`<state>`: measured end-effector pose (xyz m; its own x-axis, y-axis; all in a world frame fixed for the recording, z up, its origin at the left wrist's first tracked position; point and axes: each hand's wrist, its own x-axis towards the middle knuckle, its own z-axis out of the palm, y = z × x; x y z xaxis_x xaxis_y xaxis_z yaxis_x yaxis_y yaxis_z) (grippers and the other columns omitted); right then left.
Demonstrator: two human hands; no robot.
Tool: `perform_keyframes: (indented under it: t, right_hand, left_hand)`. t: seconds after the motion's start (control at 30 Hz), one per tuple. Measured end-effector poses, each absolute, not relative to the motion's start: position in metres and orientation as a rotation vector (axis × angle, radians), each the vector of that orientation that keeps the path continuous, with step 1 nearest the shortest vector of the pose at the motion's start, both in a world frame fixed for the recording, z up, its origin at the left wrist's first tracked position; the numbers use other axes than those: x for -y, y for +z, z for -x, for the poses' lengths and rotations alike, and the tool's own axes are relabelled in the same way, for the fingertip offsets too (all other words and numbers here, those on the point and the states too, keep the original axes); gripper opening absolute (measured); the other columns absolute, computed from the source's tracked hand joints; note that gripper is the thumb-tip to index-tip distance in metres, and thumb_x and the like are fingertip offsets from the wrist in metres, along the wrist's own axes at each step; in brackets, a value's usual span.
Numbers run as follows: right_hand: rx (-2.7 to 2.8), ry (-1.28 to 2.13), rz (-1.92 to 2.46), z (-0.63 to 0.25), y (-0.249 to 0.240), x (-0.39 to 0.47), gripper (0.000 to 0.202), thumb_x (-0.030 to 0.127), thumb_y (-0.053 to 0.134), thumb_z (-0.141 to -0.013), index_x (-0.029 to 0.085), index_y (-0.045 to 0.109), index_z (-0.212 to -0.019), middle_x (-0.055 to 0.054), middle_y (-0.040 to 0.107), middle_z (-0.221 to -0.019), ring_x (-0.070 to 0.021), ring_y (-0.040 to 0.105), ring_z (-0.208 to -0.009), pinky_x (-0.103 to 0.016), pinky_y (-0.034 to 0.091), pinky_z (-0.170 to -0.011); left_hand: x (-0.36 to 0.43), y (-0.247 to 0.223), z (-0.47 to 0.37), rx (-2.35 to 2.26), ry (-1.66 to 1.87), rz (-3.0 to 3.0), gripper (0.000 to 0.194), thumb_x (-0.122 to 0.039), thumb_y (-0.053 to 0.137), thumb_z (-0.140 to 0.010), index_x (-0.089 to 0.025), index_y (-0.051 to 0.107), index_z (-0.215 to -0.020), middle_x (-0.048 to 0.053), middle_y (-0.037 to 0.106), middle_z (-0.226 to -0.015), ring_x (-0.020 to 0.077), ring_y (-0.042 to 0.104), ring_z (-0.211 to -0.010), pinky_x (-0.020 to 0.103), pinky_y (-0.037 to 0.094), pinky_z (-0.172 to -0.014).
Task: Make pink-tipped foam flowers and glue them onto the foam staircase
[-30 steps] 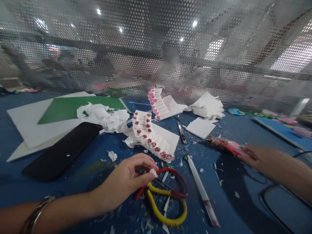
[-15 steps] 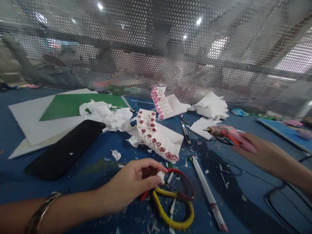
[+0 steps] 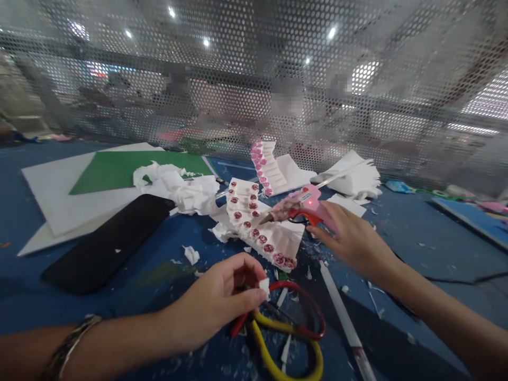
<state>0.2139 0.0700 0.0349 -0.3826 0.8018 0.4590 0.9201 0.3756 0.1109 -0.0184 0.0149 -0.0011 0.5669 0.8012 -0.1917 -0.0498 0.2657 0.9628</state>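
Observation:
Between the thumb and fingertips of my left hand [image 3: 228, 296] is a small white paper piece [image 3: 264, 288], held just above the red and yellow scissors handles [image 3: 309, 352]. My right hand [image 3: 349, 238] grips a pink glue gun [image 3: 305, 205] by its handle, a clear stick poking out of its back. The gun's nozzle points left, over a pleated white paper strip [image 3: 242, 203] dotted with dark red rosettes. Whether the nozzle touches the strip I cannot tell.
A black case [image 3: 107, 243], green sheet [image 3: 138, 172] and crumpled white paper [image 3: 190, 193] lie left. Behind stands a pink-dotted pleated strip [image 3: 264, 166]. A white marker [image 3: 343, 312] lies right of the scissors. Perforated metal mesh [image 3: 238, 69] rises at the back.
My right hand has brought the glue gun left, from the right side to over the red-dotted strip. My left hand has stayed nearly in place with the white piece.

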Motion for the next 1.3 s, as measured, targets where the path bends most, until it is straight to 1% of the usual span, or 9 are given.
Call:
perform_keyframes:
  t: [0.27, 0.43, 0.57, 0.67, 0.9, 1.07, 1.3]
  right_hand:
    - [2.297, -0.535, 1.521, -0.205, 0.032, -0.075, 0.035, 0.035, 0.037, -0.082, 0.009, 0.049, -0.102, -0.016, 0.060, -0.096, -0.0250, 0.059, -0.078, -0.034, 0.047, -0.060]
    - [2.302, -0.532, 1.548, -0.203, 0.033, -0.075, 0.032, 0.032, 0.038, -0.082, 0.009, 0.050, -0.101, -0.016, 0.060, -0.095, -0.0249, 0.059, -0.076, -0.033, 0.047, -0.057]
    - [2.281, -0.538, 1.557, -0.202, 0.032, -0.075, 0.033, 0.030, 0.038, -0.082, 0.008, 0.049, -0.104, -0.016, 0.060, -0.095, -0.0245, 0.059, -0.075, -0.033, 0.047, -0.057]
    - [2.273, -0.556, 1.557, -0.203, 0.032, -0.076, 0.031, 0.028, 0.038, -0.082, 0.008, 0.050, -0.102, -0.016, 0.060, -0.096, -0.0248, 0.059, -0.076, -0.033, 0.046, -0.057]
    - [2.272, -0.574, 1.561, -0.207, 0.031, -0.076, 0.030, 0.029, 0.037, -0.083, 0.010, 0.049, -0.102, -0.014, 0.060, -0.093, -0.0240, 0.059, -0.075, -0.032, 0.045, -0.056]
    - [2.272, -0.576, 1.587, -0.207, 0.033, -0.076, 0.028, 0.030, 0.035, -0.084, 0.012, 0.049, -0.101, -0.013, 0.060, -0.091, -0.0242, 0.059, -0.075, -0.031, 0.044, -0.055]
    - [2.256, -0.571, 1.653, -0.209, 0.034, -0.076, 0.026, 0.030, 0.034, -0.083, 0.014, 0.049, -0.097, -0.012, 0.060, -0.090, -0.0243, 0.058, -0.075, -0.031, 0.043, -0.054]
  left_hand:
    - [-0.015, -0.002, 0.019, -0.781, 0.640, -1.163, 0.018, -0.028, 0.055, -0.070, -0.018, 0.042, -0.078, -0.007, 0.044, -0.061, 0.0038, 0.037, -0.045, 0.016, 0.031, -0.041]
    - [-0.014, -0.004, 0.018, -0.766, 0.643, -1.162, 0.017, -0.028, 0.055, -0.071, -0.018, 0.042, -0.078, -0.007, 0.044, -0.061, 0.0033, 0.036, -0.044, 0.015, 0.031, -0.040]
    - [-0.014, -0.004, 0.018, -0.757, 0.644, -1.160, 0.017, -0.027, 0.055, -0.071, -0.018, 0.043, -0.079, -0.007, 0.044, -0.061, 0.0034, 0.036, -0.045, 0.015, 0.032, -0.040]
    - [-0.015, -0.003, 0.018, -0.756, 0.642, -1.157, 0.017, -0.027, 0.055, -0.071, -0.018, 0.042, -0.078, -0.007, 0.043, -0.061, 0.0036, 0.036, -0.045, 0.016, 0.032, -0.041]
    - [-0.014, -0.002, 0.018, -0.773, 0.638, -1.168, 0.018, -0.028, 0.056, -0.070, -0.018, 0.042, -0.078, -0.007, 0.043, -0.063, 0.0039, 0.037, -0.046, 0.016, 0.032, -0.042]
    - [-0.014, -0.002, 0.018, -0.778, 0.624, -1.158, 0.020, -0.030, 0.056, -0.070, -0.019, 0.042, -0.078, -0.007, 0.042, -0.060, 0.0043, 0.036, -0.045, 0.016, 0.031, -0.041]
    - [-0.014, 0.002, 0.019, -0.816, 0.632, -1.187, 0.018, -0.028, 0.055, -0.069, -0.018, 0.043, -0.077, -0.006, 0.044, -0.062, 0.0053, 0.039, -0.050, 0.017, 0.033, -0.046]
